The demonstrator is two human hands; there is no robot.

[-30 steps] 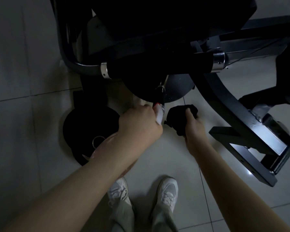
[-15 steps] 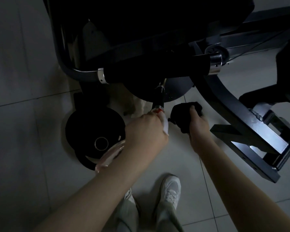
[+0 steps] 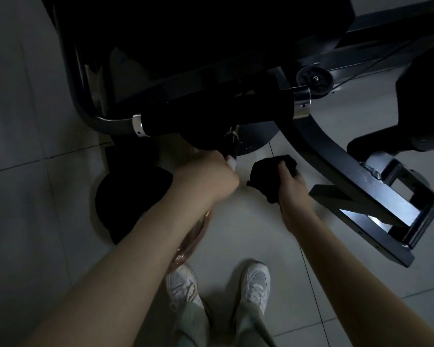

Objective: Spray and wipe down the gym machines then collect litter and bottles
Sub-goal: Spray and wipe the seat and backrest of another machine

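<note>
Left grip (image 3: 206, 179), centre of the frame: fingers are curling tight round the neck of the spray bottle (image 3: 191, 238), one finger lying on the pale trigger at the top edge of the fist. The bottle's dark head is pointing up the frame towards the black gym machine (image 3: 336, 166); its translucent pinkish body is running down and left from the fist, under the forearm, and is mostly hidden by it. Right grip (image 3: 292, 189), just right of centre: fingers and thumb are bunching a black cloth (image 3: 268, 176), which is bulging out to the left of and above the knuckles, apart from the bottle and just short of the machine's curved frame bar. A padded roller (image 3: 211, 116) with chrome collars is crossing the frame above both grips. A dark weight plate (image 3: 130, 196) is lying on the tiled floor (image 3: 248, 221) left of the left forearm. A small pulley wheel (image 3: 314, 81) is sitting at upper right. Two white shoes (image 3: 256, 281) are standing at the bottom centre.
</note>
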